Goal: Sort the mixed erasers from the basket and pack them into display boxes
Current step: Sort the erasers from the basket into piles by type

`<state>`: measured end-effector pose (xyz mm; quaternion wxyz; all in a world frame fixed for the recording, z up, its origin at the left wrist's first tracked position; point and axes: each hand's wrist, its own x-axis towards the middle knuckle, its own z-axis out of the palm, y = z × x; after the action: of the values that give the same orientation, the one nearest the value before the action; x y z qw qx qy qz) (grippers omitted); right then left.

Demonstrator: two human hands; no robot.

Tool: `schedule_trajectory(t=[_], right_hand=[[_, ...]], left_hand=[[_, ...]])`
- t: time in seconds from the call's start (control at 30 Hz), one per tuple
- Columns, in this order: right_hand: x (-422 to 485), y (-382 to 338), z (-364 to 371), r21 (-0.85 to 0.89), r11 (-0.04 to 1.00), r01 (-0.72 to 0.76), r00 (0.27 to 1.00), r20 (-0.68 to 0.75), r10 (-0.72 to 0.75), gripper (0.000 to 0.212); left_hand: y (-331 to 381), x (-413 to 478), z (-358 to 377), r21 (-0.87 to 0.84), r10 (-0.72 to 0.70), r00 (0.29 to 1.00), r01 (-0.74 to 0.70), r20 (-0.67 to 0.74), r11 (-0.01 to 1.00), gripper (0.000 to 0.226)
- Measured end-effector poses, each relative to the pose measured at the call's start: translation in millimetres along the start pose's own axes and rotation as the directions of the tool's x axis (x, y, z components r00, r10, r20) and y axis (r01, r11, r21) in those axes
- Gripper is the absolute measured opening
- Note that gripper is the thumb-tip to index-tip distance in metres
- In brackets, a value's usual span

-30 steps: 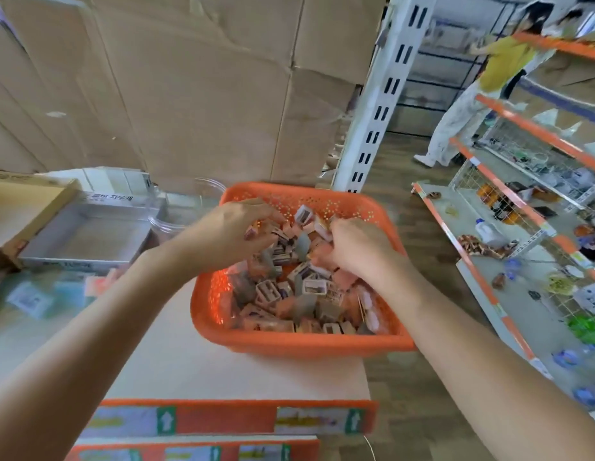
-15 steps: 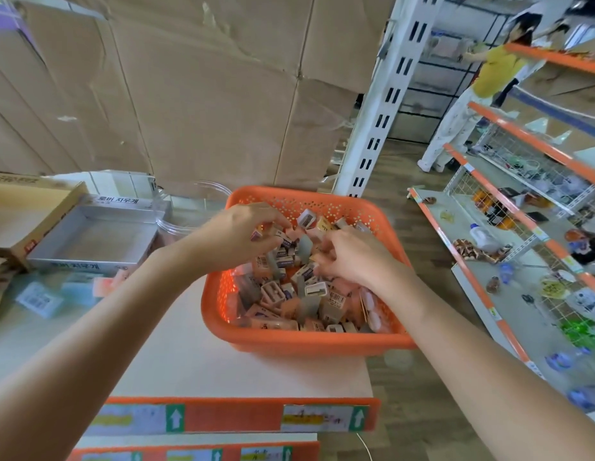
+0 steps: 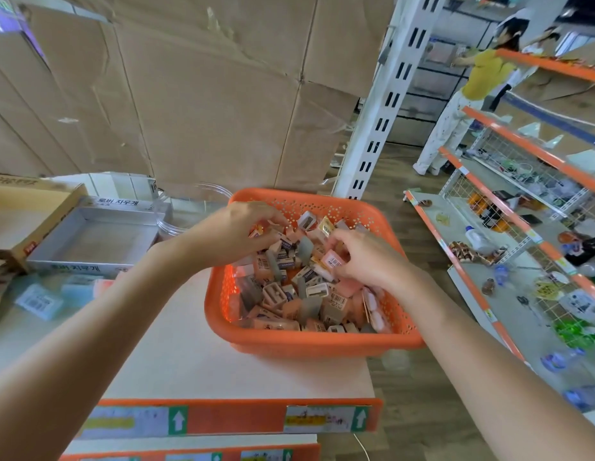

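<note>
An orange perforated basket (image 3: 309,341) stands on the white shelf top, heaped with several mixed erasers (image 3: 289,294) in pink, grey and tan wrappers. Both my hands are inside it. My left hand (image 3: 236,234) reaches in from the left with its fingers curled around a few erasers at the far side of the heap. My right hand (image 3: 366,261) pinches a pink eraser (image 3: 334,260) with a barcode label near the heap's top. An open silver display box (image 3: 99,241) with nothing in it sits left of the basket.
A brown cardboard box (image 3: 26,211) lies left of the silver box, with blue packaged erasers (image 3: 40,302) and a pink one in front. A clear plastic tub (image 3: 189,211) stands behind the basket. Cardboard lines the back. Orange-edged shelves (image 3: 489,261) run along the right; a person stands far right.
My right hand has lifted slightly and now pinches the pink barcode eraser at the heap's top. My left hand keeps rummaging at the far left of the heap. The view has tilted up slightly.
</note>
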<state>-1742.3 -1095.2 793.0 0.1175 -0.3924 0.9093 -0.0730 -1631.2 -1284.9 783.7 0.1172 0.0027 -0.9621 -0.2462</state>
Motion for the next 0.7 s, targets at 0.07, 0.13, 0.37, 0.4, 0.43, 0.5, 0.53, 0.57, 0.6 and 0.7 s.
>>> schedule_trajectory(t=[0.07, 0.13, 0.37, 0.4, 0.43, 0.5, 0.53, 0.57, 0.6, 0.7], right_hand=[[0.4, 1.0, 0.0, 0.027, 1.0, -0.012, 1.0, -0.007, 0.012, 0.041], [0.5, 1.4, -0.2, 0.079, 0.997, -0.023, 1.0, -0.013, 0.024, 0.048], [1.0, -1.5, -3.4, 0.137, 0.99, 0.034, 0.988, -0.154, -0.013, 0.035], [0.8, -2.9, -5.2, 0.17, 0.984, 0.047, 0.983, -0.183, -0.015, 0.035], [0.3, -4.8, -6.9, 0.191, 0.98, 0.057, 0.98, -0.199, -0.018, 0.036], [-1.3, -8.4, -8.6, 0.193, 0.978, 0.084, 0.976, -0.212, -0.042, 0.037], [-1.6, -9.9, -8.3, 0.191, 0.977, 0.096, 0.975, -0.215, -0.054, 0.036], [-1.8, -10.9, -7.5, 0.193, 0.976, 0.103, 0.975, -0.215, -0.06, 0.035], [-1.7, -11.3, -6.2, 0.2, 0.974, 0.105, 0.975, -0.212, -0.061, 0.033], [-1.2, -11.3, -1.5, 0.241, 0.966, 0.093, 0.978, -0.205, -0.043, 0.033]], left_hand=[[-0.6, -0.4, -0.2, -0.005, 0.0, 1.0, 0.0, -0.001, 1.0, 0.027], [-1.1, -0.5, -0.7, -0.012, 0.005, 1.0, -0.005, -0.004, 1.0, 0.027], [0.3, -4.5, -9.0, 0.076, -0.005, 0.992, -0.005, 0.128, 0.997, 0.033], [-0.1, -4.8, -9.2, 0.111, -0.02, 0.982, -0.001, 0.185, 0.994, 0.035], [0.1, -4.6, -8.9, 0.146, -0.033, 0.971, -0.002, 0.236, 0.989, 0.036], [2.1, -1.9, -6.5, 0.223, -0.048, 0.956, -0.019, 0.29, 0.975, 0.036], [2.3, 0.8, -4.2, 0.258, -0.048, 0.952, -0.033, 0.301, 0.966, 0.036], [2.8, 4.0, -1.8, 0.292, -0.05, 0.947, -0.047, 0.317, 0.955, 0.037], [2.8, 7.7, 1.1, 0.326, -0.057, 0.938, -0.062, 0.342, 0.943, 0.038], [0.3, 18.1, 9.2, 0.385, -0.086, 0.893, -0.102, 0.441, 0.917, 0.043]])
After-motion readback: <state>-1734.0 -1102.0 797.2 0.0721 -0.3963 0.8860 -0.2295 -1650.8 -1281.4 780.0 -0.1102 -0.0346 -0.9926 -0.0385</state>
